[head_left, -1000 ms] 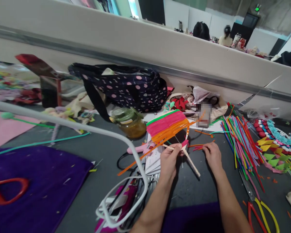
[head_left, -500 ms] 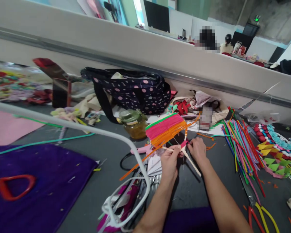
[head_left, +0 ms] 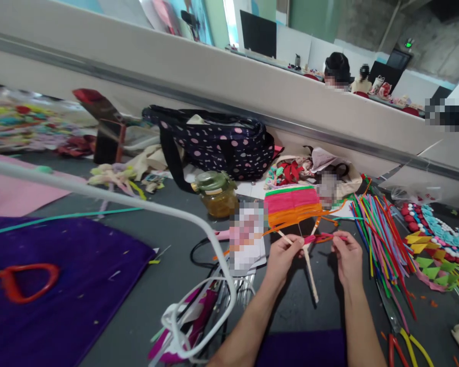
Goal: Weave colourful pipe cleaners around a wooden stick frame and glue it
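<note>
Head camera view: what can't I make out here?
Head view, throughout:
Cream Y-shaped stick frame: the gripped part, hidden by the left hand.
Navy dotted fabric bag: most of its contents, hidden by its sides.
White paper sheet: its middle, blurred by pixelation.
Orange-red loop-shaped plastic handle: what it belongs to, cut off by the left edge.

Dim, diffuse light over the tabletop (head_left: 298, 311), slight blur far left

Beyond the fingers (head_left: 343, 245), the panel (head_left: 292, 205) has 3 stripes: green, pink, orange. Farther beyond them, the bag (head_left: 210, 147) is navy, pink-spotted; well left of them, the cloth (head_left: 87, 275) is purple.
</note>
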`<state>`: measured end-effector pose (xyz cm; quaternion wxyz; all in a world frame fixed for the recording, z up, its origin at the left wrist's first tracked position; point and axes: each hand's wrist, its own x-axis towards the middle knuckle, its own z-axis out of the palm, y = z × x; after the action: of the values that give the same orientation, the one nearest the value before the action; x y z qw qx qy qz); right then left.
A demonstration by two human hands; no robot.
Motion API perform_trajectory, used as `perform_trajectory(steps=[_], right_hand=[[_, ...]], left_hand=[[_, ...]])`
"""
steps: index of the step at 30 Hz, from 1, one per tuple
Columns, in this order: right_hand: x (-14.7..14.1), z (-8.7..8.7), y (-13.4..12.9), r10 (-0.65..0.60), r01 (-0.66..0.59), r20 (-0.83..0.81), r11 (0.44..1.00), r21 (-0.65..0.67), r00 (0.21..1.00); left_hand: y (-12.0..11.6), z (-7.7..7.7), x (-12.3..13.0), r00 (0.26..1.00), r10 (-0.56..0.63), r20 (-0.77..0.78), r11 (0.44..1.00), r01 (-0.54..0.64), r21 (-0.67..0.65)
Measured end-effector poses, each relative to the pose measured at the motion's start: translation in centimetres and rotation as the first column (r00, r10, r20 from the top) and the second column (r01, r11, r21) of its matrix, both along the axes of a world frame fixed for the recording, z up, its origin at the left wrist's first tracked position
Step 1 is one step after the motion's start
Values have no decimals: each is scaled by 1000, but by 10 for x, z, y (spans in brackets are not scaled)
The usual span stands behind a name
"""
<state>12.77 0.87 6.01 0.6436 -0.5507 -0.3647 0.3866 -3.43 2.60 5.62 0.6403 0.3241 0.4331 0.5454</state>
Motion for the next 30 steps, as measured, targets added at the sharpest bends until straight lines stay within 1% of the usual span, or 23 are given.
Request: perform_trajectory(steps=[1,3,7,9,12,17,19,24,27,30], right_hand=[[0,-2,-3,15,-16,-86,1000,-9,996],[-1,-7,-6,23,-29,-204,999,-28,979],[-1,-14,-5,-59,47,-306,998,-47,950],[0,-15,-4,-80,66,-344,997,-51,935],[0,-16,-5,-93,66,-366,994,-85,926],[-9,-16,-7,-126,89,-277,986,-140,953],[-12,-15,-8,-102,61,-272,986,-152,957],[-18,-12,-11,39,-86,-330,988,-131,943],[-19,-10,-12,88,-138,-338,983,-125,937],[-19,-11,-12,127,-174,-321,977,-123,939]], left_hand=[[-1,0,2,1000,-23,-12,1000,23,5],[-4,0,8,997,-67,-29,998,67,10],[-8,-2,17,989,-143,-29,990,143,-2],[-10,-5,20,985,-169,-26,986,169,-8],[-11,-9,22,979,-198,-39,980,198,-20],[-11,-10,23,969,-236,-71,972,234,-29],[-12,-9,23,968,-241,-73,971,239,-30],[-11,-9,22,969,-238,-71,971,237,-27],[-10,-11,22,970,-230,-83,973,228,-41],[-10,-14,22,964,-246,-99,969,243,-45]])
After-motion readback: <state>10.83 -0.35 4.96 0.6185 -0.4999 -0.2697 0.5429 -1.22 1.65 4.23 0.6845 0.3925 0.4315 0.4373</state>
